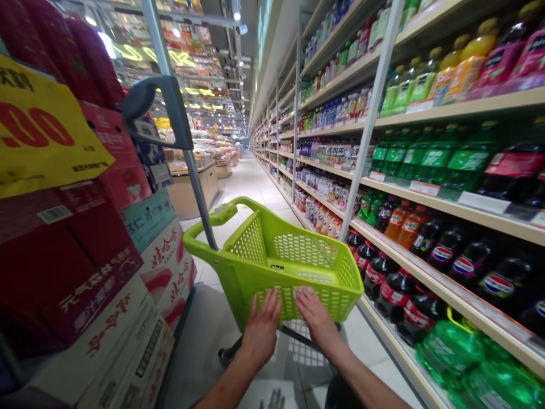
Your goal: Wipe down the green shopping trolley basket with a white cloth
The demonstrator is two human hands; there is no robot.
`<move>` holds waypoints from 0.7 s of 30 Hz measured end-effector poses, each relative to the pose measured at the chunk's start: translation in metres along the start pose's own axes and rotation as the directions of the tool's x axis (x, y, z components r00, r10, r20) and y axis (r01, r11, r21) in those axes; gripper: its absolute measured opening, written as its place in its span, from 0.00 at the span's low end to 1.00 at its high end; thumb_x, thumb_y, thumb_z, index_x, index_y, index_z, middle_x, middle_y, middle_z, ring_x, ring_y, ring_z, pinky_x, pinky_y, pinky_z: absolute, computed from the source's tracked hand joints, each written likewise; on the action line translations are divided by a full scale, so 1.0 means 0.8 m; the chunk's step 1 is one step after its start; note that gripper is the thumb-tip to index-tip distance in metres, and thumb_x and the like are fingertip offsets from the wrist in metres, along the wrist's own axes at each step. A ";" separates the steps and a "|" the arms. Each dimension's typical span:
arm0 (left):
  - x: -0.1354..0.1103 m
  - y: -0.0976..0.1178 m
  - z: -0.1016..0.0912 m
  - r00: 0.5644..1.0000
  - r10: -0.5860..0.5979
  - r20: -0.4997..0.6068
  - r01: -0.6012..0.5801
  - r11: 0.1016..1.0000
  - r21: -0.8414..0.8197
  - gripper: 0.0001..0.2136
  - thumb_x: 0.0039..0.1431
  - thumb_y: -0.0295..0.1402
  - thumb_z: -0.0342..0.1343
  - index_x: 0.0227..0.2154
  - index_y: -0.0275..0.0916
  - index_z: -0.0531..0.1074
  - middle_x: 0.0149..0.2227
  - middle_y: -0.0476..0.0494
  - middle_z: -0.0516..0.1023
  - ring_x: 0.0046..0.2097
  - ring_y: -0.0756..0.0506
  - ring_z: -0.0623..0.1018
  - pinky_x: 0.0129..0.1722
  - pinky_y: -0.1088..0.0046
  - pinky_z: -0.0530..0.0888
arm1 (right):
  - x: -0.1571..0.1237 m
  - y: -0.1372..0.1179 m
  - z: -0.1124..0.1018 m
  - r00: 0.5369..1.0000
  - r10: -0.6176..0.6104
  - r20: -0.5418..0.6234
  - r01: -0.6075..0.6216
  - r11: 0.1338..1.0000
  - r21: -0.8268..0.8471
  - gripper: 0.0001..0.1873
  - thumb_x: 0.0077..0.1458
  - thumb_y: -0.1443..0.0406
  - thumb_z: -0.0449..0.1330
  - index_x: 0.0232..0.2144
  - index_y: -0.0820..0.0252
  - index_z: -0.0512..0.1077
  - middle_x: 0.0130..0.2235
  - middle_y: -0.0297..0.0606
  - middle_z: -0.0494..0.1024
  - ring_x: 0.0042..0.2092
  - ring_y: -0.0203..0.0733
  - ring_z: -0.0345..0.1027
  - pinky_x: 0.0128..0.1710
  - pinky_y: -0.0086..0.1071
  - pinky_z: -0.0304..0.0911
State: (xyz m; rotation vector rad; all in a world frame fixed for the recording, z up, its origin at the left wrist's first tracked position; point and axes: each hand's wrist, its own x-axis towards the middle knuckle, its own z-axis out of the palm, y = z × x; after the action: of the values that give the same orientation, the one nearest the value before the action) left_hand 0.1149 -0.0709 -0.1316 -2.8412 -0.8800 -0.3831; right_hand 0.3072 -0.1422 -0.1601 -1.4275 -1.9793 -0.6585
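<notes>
A lime-green shopping cart point(247, 287) with a perforated basket stands in the aisle, its side facing me. The basket holds no goods; a small dark marking shows on its floor. My left hand point(261, 324) lies on the side wall with its fingers stretched out, holding nothing that I can see. Just right of it, my right hand point(313, 312) presses against the same wall. Under its fingertips is a small white piece that looks like a wipe point(298, 292), mostly covered by the fingers. A grey pole with a dark grey handle point(181, 116) rises from the cart's left end.
Drink shelves point(426, 190) run along the right, with large green bottles point(453, 346) low down. Stacked cartons point(80, 244) and a yellow price sign point(42, 130) crowd the left. A pale tiled floor point(244, 176) stretches ahead past display counters point(193, 190).
</notes>
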 end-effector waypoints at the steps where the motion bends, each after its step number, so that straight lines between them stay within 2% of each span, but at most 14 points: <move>1: -0.004 -0.005 0.001 1.000 -0.012 -0.004 0.012 1.000 0.002 0.28 0.50 0.25 0.44 0.57 0.39 0.50 0.62 0.43 0.47 0.62 0.43 0.47 0.59 0.54 0.42 | -0.003 -0.004 0.005 0.999 -0.027 0.028 0.026 1.000 0.015 0.22 0.55 0.75 0.45 0.51 0.59 0.63 0.49 0.41 0.71 0.57 0.40 0.54 0.51 0.41 0.61; 4: -0.014 -0.021 -0.001 0.998 -0.053 -0.034 0.054 0.998 0.021 0.29 0.49 0.26 0.44 0.57 0.38 0.51 0.62 0.43 0.49 0.62 0.43 0.48 0.59 0.55 0.42 | 0.004 -0.017 0.010 0.998 -0.044 0.051 0.042 0.998 0.054 0.21 0.56 0.74 0.46 0.51 0.58 0.63 0.50 0.40 0.70 0.57 0.40 0.53 0.50 0.40 0.61; 7: -0.017 -0.037 -0.010 0.990 -0.096 -0.104 0.102 0.994 0.047 0.29 0.49 0.26 0.45 0.57 0.38 0.52 0.61 0.42 0.50 0.62 0.43 0.49 0.59 0.55 0.43 | 0.040 -0.026 0.006 0.999 -0.024 -0.035 0.027 0.998 0.063 0.22 0.55 0.75 0.46 0.52 0.61 0.62 0.54 0.43 0.65 0.60 0.44 0.45 0.54 0.45 0.55; 9: -0.017 -0.044 -0.014 0.977 -0.141 -0.158 0.150 0.987 0.052 0.28 0.49 0.26 0.45 0.56 0.38 0.53 0.61 0.42 0.51 0.62 0.43 0.49 0.59 0.54 0.43 | 0.058 -0.027 0.010 0.998 -0.048 -0.050 0.051 0.997 0.063 0.22 0.55 0.75 0.46 0.51 0.62 0.62 0.54 0.43 0.64 0.60 0.46 0.45 0.55 0.47 0.53; 13: -0.027 -0.054 -0.015 0.962 -0.202 -0.182 0.212 0.977 0.036 0.29 0.48 0.25 0.44 0.56 0.37 0.53 0.61 0.43 0.50 0.62 0.43 0.50 0.59 0.55 0.45 | 0.050 -0.032 0.039 0.987 -0.126 0.103 0.117 0.989 0.093 0.19 0.54 0.75 0.48 0.47 0.61 0.66 0.50 0.43 0.70 0.56 0.44 0.56 0.51 0.43 0.61; 15: -0.035 -0.060 -0.014 0.961 -0.224 -0.161 0.234 0.971 0.047 0.29 0.48 0.25 0.44 0.56 0.37 0.53 0.61 0.43 0.50 0.62 0.44 0.49 0.59 0.55 0.46 | 0.049 -0.042 0.048 0.979 -0.143 0.147 0.125 0.984 0.124 0.18 0.55 0.73 0.49 0.47 0.60 0.66 0.49 0.42 0.71 0.55 0.44 0.58 0.50 0.42 0.62; 19: -0.046 -0.077 -0.017 0.943 -0.300 -0.146 0.313 0.946 0.084 0.29 0.47 0.24 0.44 0.56 0.35 0.52 0.61 0.41 0.50 0.62 0.42 0.49 0.58 0.54 0.47 | 0.091 -0.062 0.045 0.993 -0.120 -0.011 0.121 0.985 0.120 0.19 0.56 0.72 0.47 0.50 0.59 0.64 0.52 0.41 0.67 0.59 0.44 0.48 0.55 0.46 0.54; 21: -0.050 -0.083 -0.019 0.934 -0.323 -0.153 0.338 0.937 0.089 0.30 0.47 0.25 0.45 0.56 0.35 0.52 0.61 0.40 0.51 0.62 0.42 0.50 0.58 0.53 0.47 | 0.111 -0.067 0.047 0.993 -0.114 -0.040 0.118 0.986 0.115 0.19 0.56 0.72 0.46 0.50 0.59 0.63 0.53 0.41 0.65 0.60 0.44 0.46 0.56 0.46 0.52</move>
State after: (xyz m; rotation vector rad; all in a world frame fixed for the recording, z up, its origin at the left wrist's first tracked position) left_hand 0.0422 -0.0411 -0.1246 -2.5267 -1.3098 -0.5391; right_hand 0.2281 -0.0741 -0.1251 -1.2326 -2.0515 -0.6019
